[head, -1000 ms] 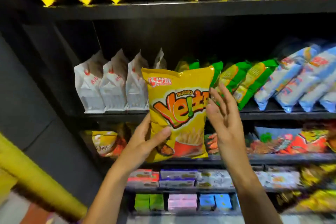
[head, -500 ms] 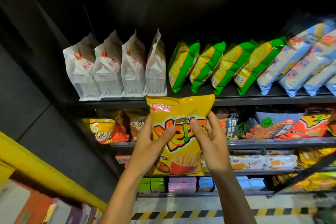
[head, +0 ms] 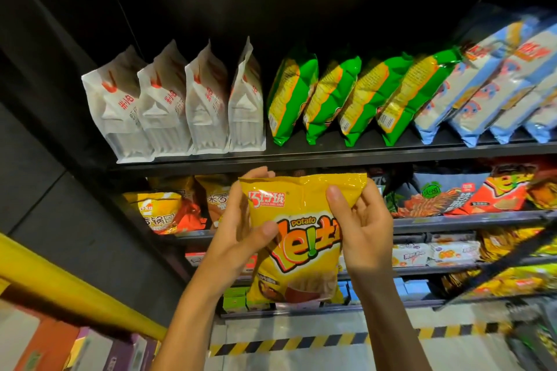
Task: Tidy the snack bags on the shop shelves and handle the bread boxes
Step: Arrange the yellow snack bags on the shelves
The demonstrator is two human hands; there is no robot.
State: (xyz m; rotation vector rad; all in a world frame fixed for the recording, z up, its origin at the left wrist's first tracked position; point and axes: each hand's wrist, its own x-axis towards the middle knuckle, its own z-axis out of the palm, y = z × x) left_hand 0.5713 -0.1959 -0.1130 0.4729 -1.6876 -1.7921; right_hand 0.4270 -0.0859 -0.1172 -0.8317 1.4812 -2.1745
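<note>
Both hands are now gripping the yellow potato-stick bag [head: 301, 238] at centre frame: left hand [head: 241, 229] and right hand [head: 364, 229] pinching its sides, lowering it, probably heading for the lower shelf [head: 452, 221].

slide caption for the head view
Both hands grip a yellow foil potato-snack bag before black shop shelves.

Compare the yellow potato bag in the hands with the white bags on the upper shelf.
The yellow bag is held in the air by the left hand and right hand; the white bags stand on the shelf. The yellow bag shows its front; the white bags show their sides. It is single; they form a row of four. All are sealed.
</note>
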